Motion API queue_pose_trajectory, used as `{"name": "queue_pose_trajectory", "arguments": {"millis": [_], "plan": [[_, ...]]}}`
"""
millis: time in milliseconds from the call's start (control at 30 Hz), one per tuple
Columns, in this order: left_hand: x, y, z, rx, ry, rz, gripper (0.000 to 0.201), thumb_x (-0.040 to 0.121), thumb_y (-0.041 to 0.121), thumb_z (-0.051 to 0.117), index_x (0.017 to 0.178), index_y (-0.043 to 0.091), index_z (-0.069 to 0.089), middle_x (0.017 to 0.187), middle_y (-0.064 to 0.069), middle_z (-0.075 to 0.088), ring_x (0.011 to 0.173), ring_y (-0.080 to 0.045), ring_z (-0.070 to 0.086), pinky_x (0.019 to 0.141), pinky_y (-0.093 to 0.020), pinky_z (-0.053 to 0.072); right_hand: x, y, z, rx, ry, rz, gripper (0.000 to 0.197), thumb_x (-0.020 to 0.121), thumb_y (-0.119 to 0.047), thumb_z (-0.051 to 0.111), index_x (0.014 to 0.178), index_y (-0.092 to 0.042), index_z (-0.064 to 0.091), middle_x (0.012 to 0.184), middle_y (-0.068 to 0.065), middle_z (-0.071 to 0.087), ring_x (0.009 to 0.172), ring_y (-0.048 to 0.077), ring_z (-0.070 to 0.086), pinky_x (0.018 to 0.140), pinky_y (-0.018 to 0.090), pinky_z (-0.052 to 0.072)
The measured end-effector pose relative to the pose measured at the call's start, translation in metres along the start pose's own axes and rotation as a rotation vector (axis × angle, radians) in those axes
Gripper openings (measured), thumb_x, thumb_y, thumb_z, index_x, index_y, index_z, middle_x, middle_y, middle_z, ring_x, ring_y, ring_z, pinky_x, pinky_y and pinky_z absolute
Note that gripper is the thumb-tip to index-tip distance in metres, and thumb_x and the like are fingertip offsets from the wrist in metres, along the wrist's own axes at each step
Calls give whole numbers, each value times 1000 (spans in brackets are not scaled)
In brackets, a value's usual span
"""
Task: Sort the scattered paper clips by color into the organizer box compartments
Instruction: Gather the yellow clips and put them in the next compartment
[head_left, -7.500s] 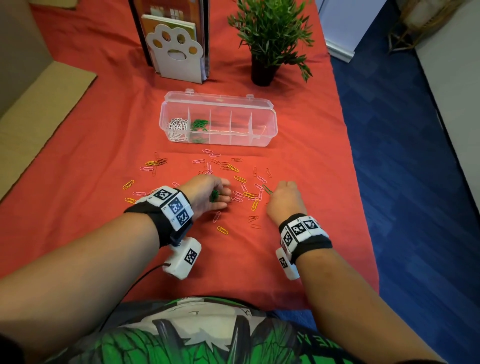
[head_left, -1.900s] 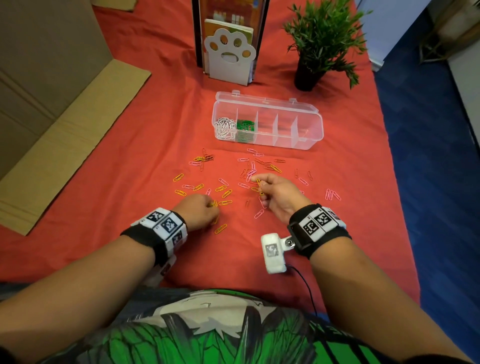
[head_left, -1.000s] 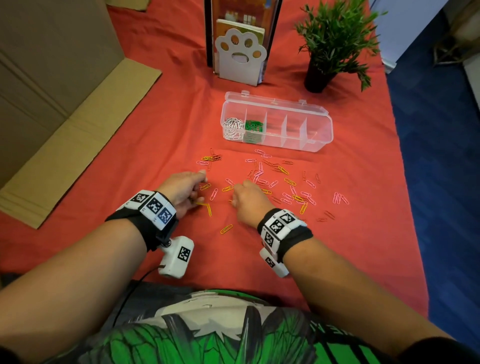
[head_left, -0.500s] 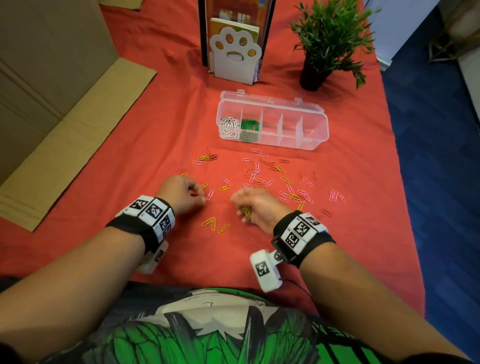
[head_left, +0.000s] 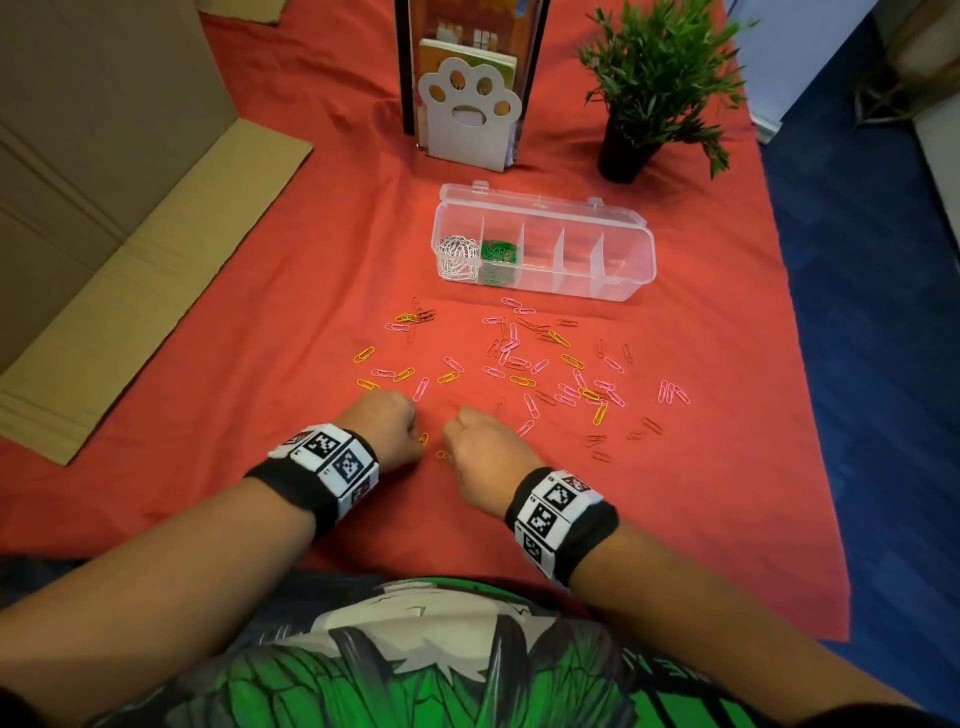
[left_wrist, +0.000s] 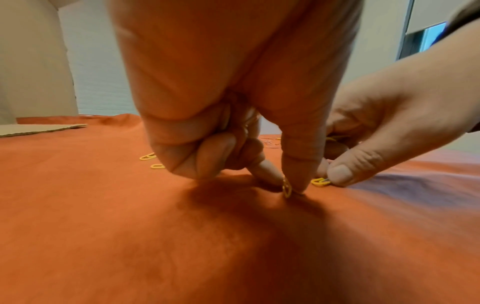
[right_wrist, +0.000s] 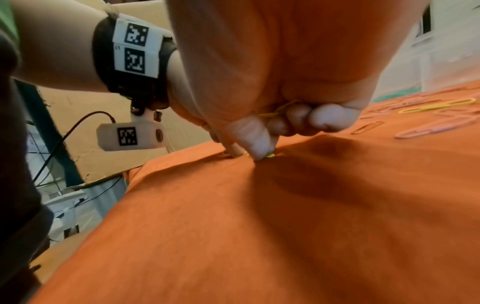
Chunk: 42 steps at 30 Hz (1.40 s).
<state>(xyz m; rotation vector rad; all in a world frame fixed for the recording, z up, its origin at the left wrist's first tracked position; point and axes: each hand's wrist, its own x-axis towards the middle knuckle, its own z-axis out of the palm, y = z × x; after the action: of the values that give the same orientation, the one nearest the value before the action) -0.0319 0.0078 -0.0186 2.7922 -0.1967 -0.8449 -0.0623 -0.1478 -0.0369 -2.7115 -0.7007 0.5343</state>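
Note:
Pink, yellow and red paper clips (head_left: 519, 364) lie scattered on the red cloth. The clear organizer box (head_left: 545, 208) stands open beyond them, with white clips (head_left: 457, 254) in its leftmost compartment and green clips (head_left: 498, 252) in the one beside it. My left hand (head_left: 415, 439) is down on the cloth and pinches a yellow clip (left_wrist: 287, 187) between thumb and forefinger. Just to its right, my right hand (head_left: 449, 447) pinches another yellow clip (left_wrist: 320, 182) against the cloth. More yellow clips (right_wrist: 275, 113) are tucked under its curled fingers.
A paw-shaped bookend (head_left: 467, 119) with books and a potted plant (head_left: 649, 78) stand behind the box. Flattened cardboard (head_left: 130, 234) lies along the left side. The table's right edge (head_left: 800, 364) drops to a blue floor.
Both hands have drawn in over the two yellow clips lying nearest me. The left hand moved right and nearer, and the right hand turned palm down; each now pinches one.

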Motion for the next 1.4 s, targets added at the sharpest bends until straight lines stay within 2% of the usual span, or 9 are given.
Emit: {"name": "queue_pose_trajectory", "arguments": {"millis": [233,333,467,600,733,867,1133,1267,1400], "plan": [[2,-3,-19,-986,-102,-170,12,57,24,62,59,17,52,47,5,50,41,-10,43,39,-16,32,13,23,-18,407,-113,267,13,86,-8,47,79,-18,49,90,7,55,89,25,51,79,25,40],[-3,-7,-35,-1697,-298,-64,11,47,19,50,56,13,48,56,-2,43,45,-12,39,44,-18,34,16,25,-38,873,-92,413,21,86,-9,47,69,-21,47,67,-1,49,62,17,46,56,26,32],[-7,-12,-45,-1967,-363,20,22,57,17,35,62,7,54,64,-9,52,51,-18,46,49,-22,41,13,21,-54,1688,30,474,27,82,7,36,69,-15,46,61,5,53,52,15,47,47,23,36],[5,-13,-44,-1772,-95,-296,19,75,15,38,67,12,55,49,0,48,38,-10,40,38,-12,31,21,23,-60,1842,100,456,30,78,11,33,81,-12,53,68,5,52,54,13,51,47,22,40],[19,-29,-33,-863,260,-319,19,83,25,61,66,19,60,51,3,55,45,-12,49,47,-20,39,43,25,-55,1359,36,507,17,85,-5,48,81,-17,60,65,-5,48,56,8,43,48,20,34],[16,-36,-31,-437,307,-234,23,89,37,54,83,18,65,72,-9,60,72,-28,58,65,-30,40,63,26,-51,407,41,300,10,85,-14,52,88,-11,62,88,5,57,81,22,55,70,26,44],[11,-49,-21,-241,297,-187,20,74,26,72,93,20,68,96,-6,69,95,-26,63,76,-27,43,69,10,-35,-108,95,59,24,83,-3,44,107,-6,49,109,15,51,103,34,50,87,44,44],[12,-49,-15,-225,294,-190,11,80,29,65,82,18,63,86,-9,67,88,-28,61,71,-30,41,73,12,-39,-57,38,115,24,87,-5,37,108,-3,50,112,18,51,104,34,50,89,42,42],[14,-47,-23,-438,289,-191,19,84,27,64,70,20,53,61,1,49,63,-21,49,54,-28,32,80,20,-50,772,-16,374,12,87,-9,46,80,-18,50,81,11,58,65,22,51,57,29,39]]}}
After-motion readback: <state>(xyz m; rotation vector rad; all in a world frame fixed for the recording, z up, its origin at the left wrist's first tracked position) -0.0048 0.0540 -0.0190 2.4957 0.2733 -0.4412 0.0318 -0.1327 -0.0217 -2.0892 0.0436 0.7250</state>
